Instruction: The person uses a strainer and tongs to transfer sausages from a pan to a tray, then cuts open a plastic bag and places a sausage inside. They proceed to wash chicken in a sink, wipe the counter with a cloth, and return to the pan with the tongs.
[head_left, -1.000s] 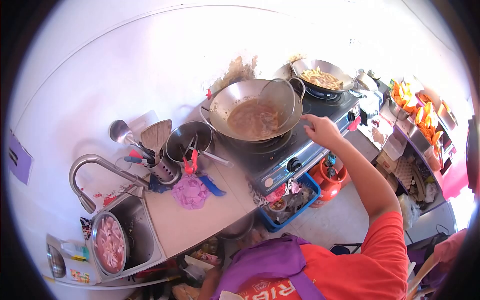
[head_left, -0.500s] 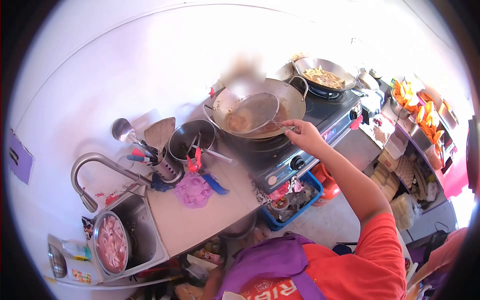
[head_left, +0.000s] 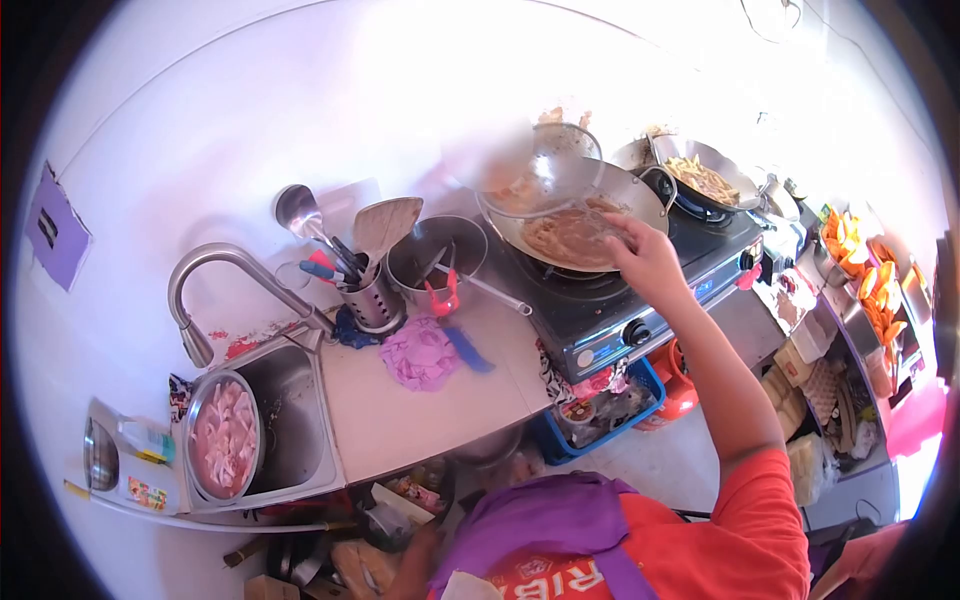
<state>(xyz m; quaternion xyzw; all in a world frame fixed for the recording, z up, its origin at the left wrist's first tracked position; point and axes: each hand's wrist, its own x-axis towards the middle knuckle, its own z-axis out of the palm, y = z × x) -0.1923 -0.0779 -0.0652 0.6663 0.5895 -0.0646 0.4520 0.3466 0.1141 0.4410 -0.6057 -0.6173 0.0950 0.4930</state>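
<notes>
My right hand (head_left: 648, 262) is closed around the thin wire handle of a round mesh strainer (head_left: 548, 170). The strainer is tilted up over the left part of a wide wok (head_left: 617, 183), and part of it is blurred. Brown liquid (head_left: 567, 240) lies in the wok, which sits on a black gas stove (head_left: 590, 310). Low in view, beside the purple apron (head_left: 530, 520), part of my left arm or hand (head_left: 418, 562) hangs down, its fingers hidden.
A second pan (head_left: 745, 190) holds pale strips on the far burner. Left of the wok stand a pot (head_left: 438, 235) with red-handled tongs and a utensil holder (head_left: 373, 303). A bowl of raw meat (head_left: 225, 440) rests at the sink (head_left: 290, 400). Bowls of orange pieces (head_left: 878, 290) stand right.
My right hand has raised and tilted the strainer, uncovering more of the brown liquid. The camera view has shifted, so the counter and stove appear further right.
</notes>
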